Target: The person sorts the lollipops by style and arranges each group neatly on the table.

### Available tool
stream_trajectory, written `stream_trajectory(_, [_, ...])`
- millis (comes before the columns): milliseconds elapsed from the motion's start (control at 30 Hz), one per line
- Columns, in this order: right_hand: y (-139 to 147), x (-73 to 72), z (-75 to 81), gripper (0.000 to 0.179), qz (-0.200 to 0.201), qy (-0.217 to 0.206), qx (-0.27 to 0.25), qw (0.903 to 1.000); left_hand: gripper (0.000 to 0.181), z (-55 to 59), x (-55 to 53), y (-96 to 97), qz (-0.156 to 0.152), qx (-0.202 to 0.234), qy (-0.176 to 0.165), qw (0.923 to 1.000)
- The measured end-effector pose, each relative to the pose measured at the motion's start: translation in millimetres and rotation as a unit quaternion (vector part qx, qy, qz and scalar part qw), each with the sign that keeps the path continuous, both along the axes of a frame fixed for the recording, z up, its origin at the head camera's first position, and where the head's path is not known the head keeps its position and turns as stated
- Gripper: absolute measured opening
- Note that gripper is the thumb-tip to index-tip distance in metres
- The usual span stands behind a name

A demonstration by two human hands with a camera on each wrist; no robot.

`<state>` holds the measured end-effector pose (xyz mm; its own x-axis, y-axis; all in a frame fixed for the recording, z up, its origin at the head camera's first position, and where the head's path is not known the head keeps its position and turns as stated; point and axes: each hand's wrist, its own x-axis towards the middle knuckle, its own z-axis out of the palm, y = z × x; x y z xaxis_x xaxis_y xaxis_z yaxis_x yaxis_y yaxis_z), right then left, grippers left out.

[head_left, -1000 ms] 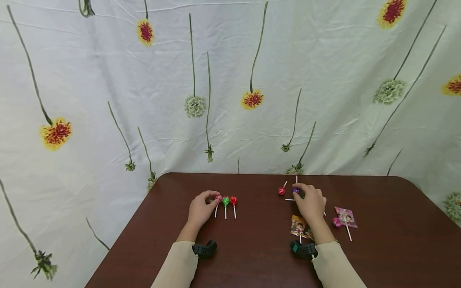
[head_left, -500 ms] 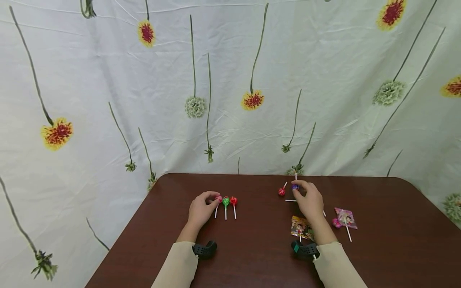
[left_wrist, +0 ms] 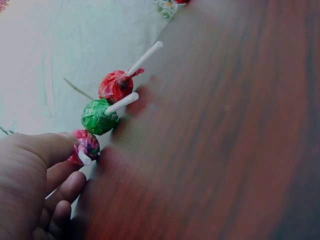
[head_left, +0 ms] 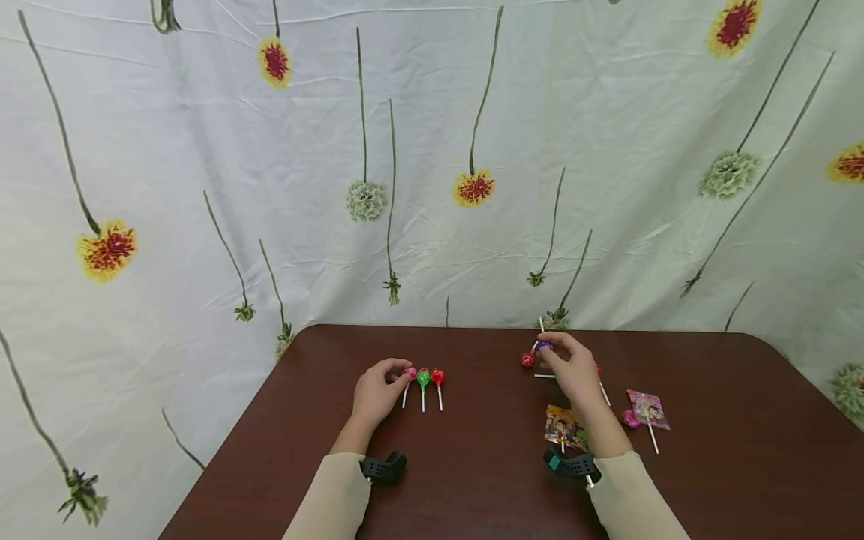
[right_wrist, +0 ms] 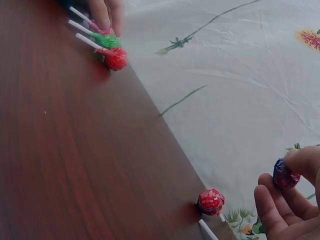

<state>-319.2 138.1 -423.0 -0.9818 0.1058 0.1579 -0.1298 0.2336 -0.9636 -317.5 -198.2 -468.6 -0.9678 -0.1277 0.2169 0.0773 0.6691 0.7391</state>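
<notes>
My left hand (head_left: pixel 376 391) pinches the head of a pink lollipop (left_wrist: pixel 85 146) between thumb and finger at the left end of a short row. Beside it lie a green lollipop (head_left: pixel 423 377) and a red lollipop (head_left: pixel 437 376), sticks toward me. Over on the right, my right hand (head_left: pixel 574 373) pinches the head of a dark blue-and-red lollipop (right_wrist: pixel 285 174), its white stick pointing away from me. Near those fingertips lies another red lollipop (head_left: pixel 527 360). A bare white stick (head_left: pixel 544 376) shows below the hand, the rest of that lollipop hidden.
Right of my right forearm lie a pink lollipop (head_left: pixel 631 418) and a pink packet (head_left: pixel 649 409) with a stick. A yellow packet (head_left: pixel 563 426) sits left of the forearm. A flowered cloth (head_left: pixel 418 247) hangs behind the brown table (head_left: pixel 472 465).
My right hand has shifted left and slightly away from me with the blue-and-red lollipop, whose stick now tilts left. More of the red lollipop under the right wrist shows. My left hand stays put.
</notes>
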Motion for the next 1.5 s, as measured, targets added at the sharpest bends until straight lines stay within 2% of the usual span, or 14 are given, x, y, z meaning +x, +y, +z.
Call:
stream_trajectory(267, [-6.9,1.4,-0.1,0.024,0.001,0.026,0.040,0.9988,0.020,0.3,1.4,-0.4,-0.001,-0.002,0.002,1.0000])
stream_trajectory(467, [-11.3,0.7,-3.8,0.029,0.004,0.020,0.059,0.9980,0.020,0.0,1.4,0.2,0.002,-0.001,0.000,1.0000])
stream_trajectory(800, [-17.1,2.3,-8.6,0.023,0.007,0.023,0.102,0.9945,0.020,-0.8,0.4,1.3,0.000,-0.005,0.002,1.0000])
stream_trajectory(967, [-22.3,2.8,-11.2,0.024,0.027,0.033,0.121,0.9917,0.020,0.1,0.6,1.2,0.001,-0.003,0.000,1.0000])
stream_trajectory(1133, [-28.5,3.2,-13.5,0.028,0.042,0.030,0.106,0.9930,0.020,0.9,1.1,0.9,0.002,-0.004,-0.001,1.0000])
stream_trajectory(1367, [-38.9,4.3,-16.9,0.026,0.084,0.013,0.049,0.9951,0.020,0.2,2.0,0.7,0.005,-0.003,-0.003,1.0000])
stream_trajectory(1500, [-45.9,4.4,-19.4,0.025,0.095,0.014,0.050,0.9941,0.020,-0.6,0.6,0.2,0.007,-0.004,-0.001,1.0000])
